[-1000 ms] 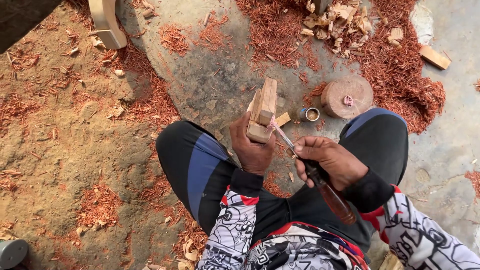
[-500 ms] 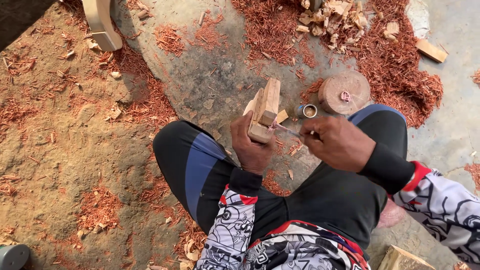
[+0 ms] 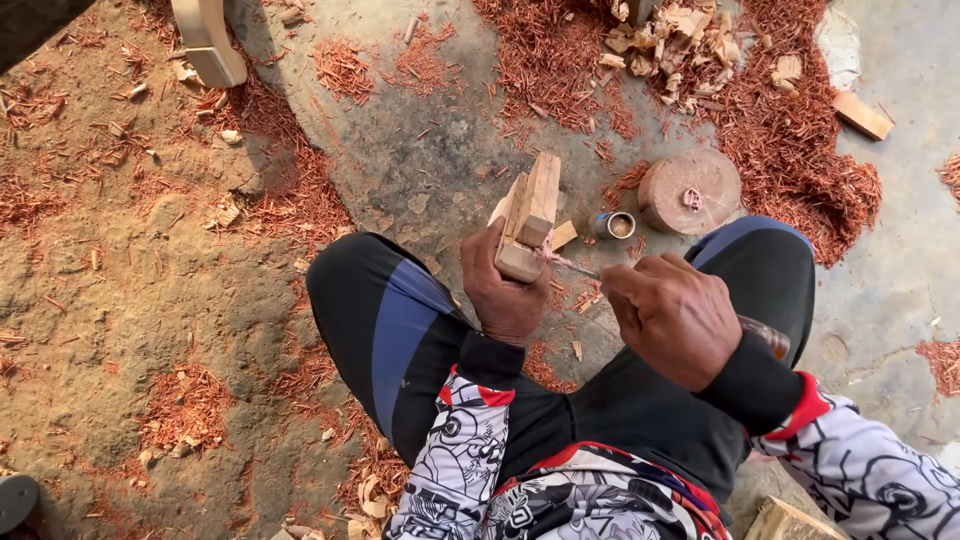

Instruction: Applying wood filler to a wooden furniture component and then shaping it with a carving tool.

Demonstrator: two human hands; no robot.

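Observation:
My left hand [image 3: 507, 292] grips a pale wooden block [image 3: 530, 215], held upright above my knees. In my right hand [image 3: 672, 316] is a carving tool [image 3: 573, 265] with a dark wooden handle; its thin metal blade touches the lower edge of the block. The handle's end sticks out behind my right wrist. I squat on the ground, legs in black and blue trousers, sleeves patterned black, white and red.
A round wooden stump [image 3: 690, 190] and a small metal ring [image 3: 615, 225] lie just beyond the block. Red wood shavings [image 3: 780, 130] and pale chips [image 3: 680, 40] cover the ground ahead. A curved wooden piece [image 3: 208, 40] stands at the upper left. A wood offcut [image 3: 862, 114] lies at right.
My right hand has turned palm-down and moved closer to the block, bringing the blade onto its lower edge. The left hand holds the block in much the same place.

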